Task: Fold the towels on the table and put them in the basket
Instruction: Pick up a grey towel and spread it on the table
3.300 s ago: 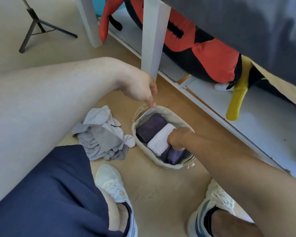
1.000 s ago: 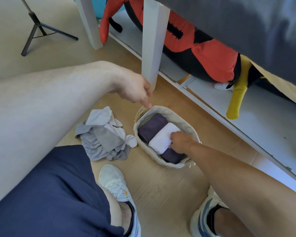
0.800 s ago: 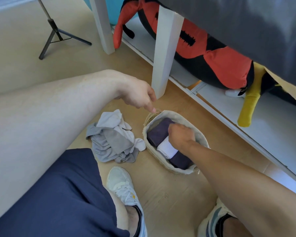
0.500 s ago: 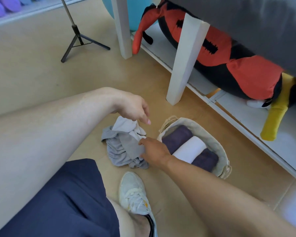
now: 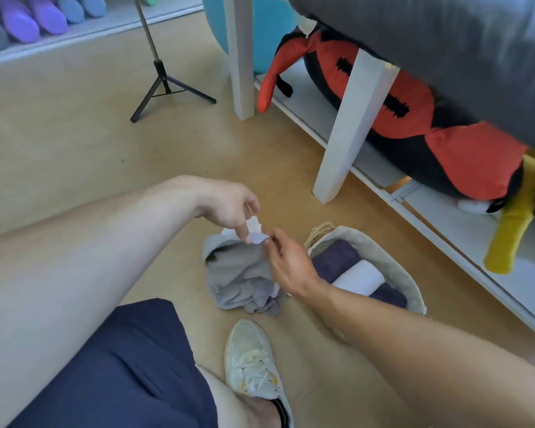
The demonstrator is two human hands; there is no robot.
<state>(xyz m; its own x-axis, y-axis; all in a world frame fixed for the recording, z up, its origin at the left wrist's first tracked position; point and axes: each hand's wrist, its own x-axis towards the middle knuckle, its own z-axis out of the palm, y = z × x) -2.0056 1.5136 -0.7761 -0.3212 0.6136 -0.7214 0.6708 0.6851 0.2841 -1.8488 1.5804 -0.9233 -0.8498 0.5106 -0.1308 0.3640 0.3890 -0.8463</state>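
Note:
A crumpled grey towel [image 5: 240, 279] lies on the wooden floor just left of the woven basket [image 5: 402, 273]. Inside the basket sit a dark purple folded towel [image 5: 335, 261], a white one [image 5: 359, 278] and another dark purple one [image 5: 388, 296]. My left hand [image 5: 229, 208] and my right hand [image 5: 288, 261] meet above the grey towel, and both pinch its pale upper edge between fingertips. The towel's top corner is lifted slightly off the heap.
A white table leg [image 5: 349, 131] stands behind the basket, another [image 5: 240, 54] farther back. A red and black plush toy [image 5: 414, 125] lies on the low white shelf. A black tripod [image 5: 164, 78] stands at the back. My white shoe [image 5: 254, 362] is near the towel.
My right hand left the basket and moved left to the grey towel. My left hand dropped onto the same towel, and both now pinch its edge. The view shifted left and back.

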